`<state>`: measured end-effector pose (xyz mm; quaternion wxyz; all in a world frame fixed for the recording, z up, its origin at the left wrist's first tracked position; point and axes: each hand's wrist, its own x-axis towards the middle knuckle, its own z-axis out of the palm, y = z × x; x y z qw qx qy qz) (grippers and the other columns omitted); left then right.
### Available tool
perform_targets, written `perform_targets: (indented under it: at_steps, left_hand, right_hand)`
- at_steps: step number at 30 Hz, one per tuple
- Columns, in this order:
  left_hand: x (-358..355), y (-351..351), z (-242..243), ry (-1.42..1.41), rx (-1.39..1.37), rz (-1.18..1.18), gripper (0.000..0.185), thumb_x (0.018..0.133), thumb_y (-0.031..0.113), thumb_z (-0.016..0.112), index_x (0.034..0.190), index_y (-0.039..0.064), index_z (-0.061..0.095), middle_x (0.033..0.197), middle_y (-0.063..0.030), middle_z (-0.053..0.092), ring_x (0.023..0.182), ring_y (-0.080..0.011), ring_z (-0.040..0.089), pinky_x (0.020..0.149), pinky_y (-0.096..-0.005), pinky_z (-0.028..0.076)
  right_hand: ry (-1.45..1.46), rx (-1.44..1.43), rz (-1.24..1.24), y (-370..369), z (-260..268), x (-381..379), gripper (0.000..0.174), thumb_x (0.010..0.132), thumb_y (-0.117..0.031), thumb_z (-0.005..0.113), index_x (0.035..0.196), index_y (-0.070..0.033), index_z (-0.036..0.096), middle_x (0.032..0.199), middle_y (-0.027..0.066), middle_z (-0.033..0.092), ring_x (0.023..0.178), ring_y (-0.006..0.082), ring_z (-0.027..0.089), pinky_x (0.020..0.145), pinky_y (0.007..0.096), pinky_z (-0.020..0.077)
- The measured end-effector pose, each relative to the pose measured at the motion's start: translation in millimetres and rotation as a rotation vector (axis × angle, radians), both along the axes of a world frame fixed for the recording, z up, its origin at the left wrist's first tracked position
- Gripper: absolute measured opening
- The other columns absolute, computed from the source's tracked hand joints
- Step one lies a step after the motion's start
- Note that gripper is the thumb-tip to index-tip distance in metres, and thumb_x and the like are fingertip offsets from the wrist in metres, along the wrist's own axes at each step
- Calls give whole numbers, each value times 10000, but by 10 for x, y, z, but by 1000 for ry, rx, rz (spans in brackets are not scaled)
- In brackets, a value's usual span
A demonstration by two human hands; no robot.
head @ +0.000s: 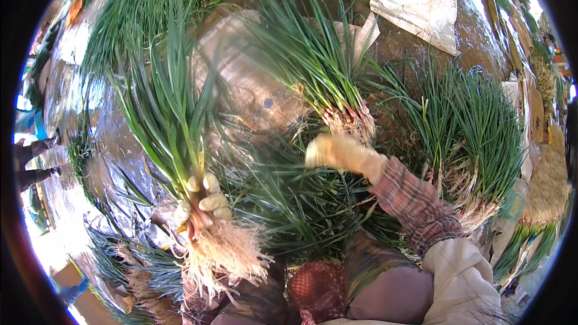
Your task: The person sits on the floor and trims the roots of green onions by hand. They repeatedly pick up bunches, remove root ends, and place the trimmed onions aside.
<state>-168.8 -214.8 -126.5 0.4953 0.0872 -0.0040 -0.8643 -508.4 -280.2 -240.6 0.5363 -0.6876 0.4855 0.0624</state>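
Observation:
My left hand [214,202], in a pale glove, is wrapped around the lower stems of a bunch of green onions [174,131]. The bunch stands upright in the grip, leaves up, with long pale roots [226,248] hanging below the fingers. My right hand [341,151], also gloved and blurred, is curled near the root end of a second onion bunch [334,85]. That bunch lies on the ground covering with its leaves pointing away from me. Whether the right fingers hold anything is hidden by the blur. Loose green leaves [289,198] are heaped between my hands.
A large pile of green onions [149,13] spreads across the far left. More onion bunches [478,144] stand at the right. A white sack [417,4] lies at the back, and a printed sheet [248,72] beyond the leaves. A person's legs [38,162] show at the left rim.

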Motion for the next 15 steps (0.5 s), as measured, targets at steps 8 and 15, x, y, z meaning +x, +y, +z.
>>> perform_targets:
  at_steps: [8,15]
  left_hand:
    - [-551,159,-481,2,402,236,417,881,45,557,1291,-18,522,1364,-151,518,1241,-274,498,980,-332,499]
    - [-496,411,-598,-371,324,307,563,888,131,596,1412,38,410,1468,-163,406,1385,-319,346,1054,-345,454]
  right_hand:
    - [470,-478,-316,-628,-607,-201,375,733,-378,662,861,-26,652,910,213,655,805,345,643,688,475,508]
    - [-284,157,-1022,-144,-1,-91,216,911,-238,647,923,-31,588,790,67,658,617,167,621,539,316,496]
